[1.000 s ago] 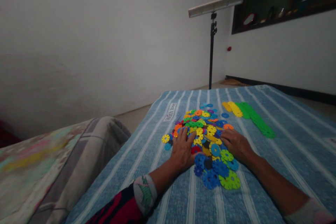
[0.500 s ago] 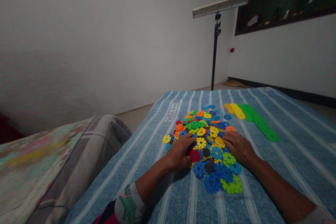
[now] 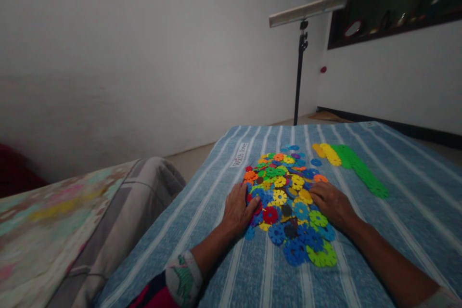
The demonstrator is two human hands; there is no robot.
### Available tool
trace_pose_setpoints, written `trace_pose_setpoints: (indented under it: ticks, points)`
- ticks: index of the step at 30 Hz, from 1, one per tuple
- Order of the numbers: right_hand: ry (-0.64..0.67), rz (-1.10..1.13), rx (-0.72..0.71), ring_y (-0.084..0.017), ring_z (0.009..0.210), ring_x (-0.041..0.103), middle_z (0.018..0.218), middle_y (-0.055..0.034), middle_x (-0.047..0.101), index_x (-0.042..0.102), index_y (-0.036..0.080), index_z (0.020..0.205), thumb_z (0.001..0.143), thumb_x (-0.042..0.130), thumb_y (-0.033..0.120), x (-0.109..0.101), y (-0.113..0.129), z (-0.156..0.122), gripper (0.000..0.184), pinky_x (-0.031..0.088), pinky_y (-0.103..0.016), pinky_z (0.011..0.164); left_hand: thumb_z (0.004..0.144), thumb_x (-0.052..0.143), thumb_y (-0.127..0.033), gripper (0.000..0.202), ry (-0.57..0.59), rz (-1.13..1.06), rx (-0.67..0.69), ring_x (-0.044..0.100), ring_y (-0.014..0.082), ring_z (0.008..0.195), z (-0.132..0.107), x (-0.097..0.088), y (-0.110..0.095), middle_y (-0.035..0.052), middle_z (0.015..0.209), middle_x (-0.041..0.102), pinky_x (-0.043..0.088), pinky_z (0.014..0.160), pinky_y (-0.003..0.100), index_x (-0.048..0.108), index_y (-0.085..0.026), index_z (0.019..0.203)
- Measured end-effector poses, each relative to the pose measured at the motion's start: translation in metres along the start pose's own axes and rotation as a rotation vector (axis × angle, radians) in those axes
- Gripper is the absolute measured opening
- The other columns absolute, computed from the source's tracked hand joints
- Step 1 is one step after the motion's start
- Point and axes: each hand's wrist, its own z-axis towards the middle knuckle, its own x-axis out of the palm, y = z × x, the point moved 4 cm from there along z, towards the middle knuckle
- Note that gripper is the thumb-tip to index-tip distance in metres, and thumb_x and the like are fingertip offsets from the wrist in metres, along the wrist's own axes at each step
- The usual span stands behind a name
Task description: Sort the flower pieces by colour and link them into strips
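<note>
A heap of notched plastic discs (image 3: 279, 197) in yellow, blue, green, red and orange lies on a striped blue cloth (image 3: 202, 231). Against the heap's left edge rests my left hand (image 3: 238, 209), its fingers stretched forward and the thumb apart, touching red and blue discs. My right hand (image 3: 332, 202) lies at the right edge, fingertips beside the yellow and orange discs; its fingers reach out, and no disc shows in them. Beyond it, overlapping green discs (image 3: 364, 173) form a long row, with yellow discs (image 3: 331, 155) in a shorter row beside them.
A dark stand with a light bar (image 3: 308, 11) rises behind the table's far edge. At the left is a surface with a patterned cover (image 3: 72, 202) and a grey cloth edge. Walls stand behind, with a dark window (image 3: 400, 0) at the upper right.
My left hand has drawn back to the left from over the heap, uncovering blue and red discs. My right hand stays at the right edge. The view has shifted slightly.
</note>
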Motion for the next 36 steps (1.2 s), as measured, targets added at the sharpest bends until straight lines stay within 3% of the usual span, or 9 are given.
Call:
trace_pose_setpoints:
  ticks: [5, 8, 13, 17, 21, 26, 30, 36]
  points:
    - [0.016, 0.008, 0.013, -0.020, 0.090, 0.059, 0.090, -0.0056, 0.067, 0.066, 0.022, 0.075, 0.090, 0.041, 0.027, 0.001, -0.002, -0.001, 0.029, 0.046, -0.032, 0.081, 0.085, 0.049, -0.044, 0.045, -0.070, -0.192, 0.061, 0.052, 0.0281, 0.119, 0.002, 0.014, -0.023, 0.0156, 0.126, 0.058, 0.038, 0.103, 0.046, 0.054, -0.016, 0.120]
    - [0.026, 0.019, 0.025, -0.020, 0.088, 0.059, 0.089, -0.0057, 0.067, 0.066, 0.022, 0.075, 0.090, 0.040, 0.028, 0.001, -0.002, -0.001, 0.030, 0.046, -0.033, 0.080, 0.086, 0.048, -0.042, 0.041, -0.122, -0.246, 0.028, 0.053, 0.0262, 0.117, 0.009, 0.017, -0.026, 0.0133, 0.121, 0.060, 0.038, 0.103, 0.043, 0.054, -0.018, 0.119]
    - [0.022, 0.038, 0.013, -0.020, 0.086, 0.060, 0.086, -0.0058, 0.067, 0.066, 0.022, 0.073, 0.090, 0.040, 0.031, 0.000, -0.001, -0.001, 0.032, 0.047, -0.033, 0.079, 0.088, 0.046, -0.040, 0.035, -0.210, -0.233, -0.146, 0.057, 0.0258, 0.112, 0.040, 0.008, -0.006, 0.0135, 0.114, 0.065, 0.040, 0.099, 0.041, 0.060, -0.016, 0.110]
    - [-0.008, 0.051, 0.012, -0.020, 0.086, 0.061, 0.086, -0.0056, 0.068, 0.067, 0.023, 0.075, 0.089, 0.042, 0.031, -0.001, 0.000, -0.001, 0.030, 0.048, -0.033, 0.079, 0.089, 0.039, -0.037, 0.039, -0.218, -0.237, -0.293, 0.060, 0.0286, 0.109, 0.066, 0.006, 0.012, 0.0206, 0.110, 0.066, 0.042, 0.094, 0.041, 0.062, -0.010, 0.105]
    - [-0.021, 0.066, 0.029, -0.021, 0.088, 0.062, 0.089, -0.0055, 0.069, 0.069, 0.023, 0.075, 0.088, 0.043, 0.033, -0.002, -0.001, -0.002, 0.030, 0.049, -0.033, 0.079, 0.091, 0.034, -0.037, 0.040, -0.204, -0.275, -0.289, 0.064, 0.0262, 0.097, 0.070, 0.010, 0.015, 0.0157, 0.098, 0.071, 0.044, 0.088, 0.038, 0.067, -0.015, 0.095]
    - [-0.084, 0.134, 0.109, -0.021, 0.089, 0.065, 0.091, -0.0049, 0.071, 0.071, 0.023, 0.081, 0.086, 0.046, 0.037, -0.009, 0.000, -0.002, 0.029, 0.051, -0.034, 0.080, 0.091, 0.037, -0.040, 0.040, -0.160, -0.379, -0.185, 0.065, 0.0222, 0.095, 0.062, 0.008, 0.013, 0.0088, 0.099, 0.074, 0.046, 0.086, 0.032, 0.070, -0.018, 0.098]
    - [-0.154, 0.174, 0.034, -0.021, 0.088, 0.064, 0.089, -0.0055, 0.071, 0.070, 0.022, 0.082, 0.087, 0.047, 0.034, -0.015, 0.027, 0.012, 0.027, 0.050, -0.033, 0.080, 0.089, 0.044, -0.041, 0.037, -0.136, -0.463, -0.109, 0.066, 0.0201, 0.096, 0.061, 0.006, 0.014, 0.0045, 0.101, 0.074, 0.048, 0.087, 0.030, 0.071, -0.020, 0.102]
    - [-0.021, 0.065, -0.131, -0.020, 0.087, 0.059, 0.087, -0.0064, 0.067, 0.070, 0.021, 0.082, 0.090, 0.045, 0.023, 0.007, 0.088, 0.071, 0.026, 0.046, -0.032, 0.081, 0.085, 0.051, -0.041, 0.034, -0.156, -0.560, -0.088, 0.065, 0.0214, 0.095, 0.062, 0.009, 0.018, 0.0064, 0.100, 0.073, 0.047, 0.090, 0.034, 0.069, -0.018, 0.103]
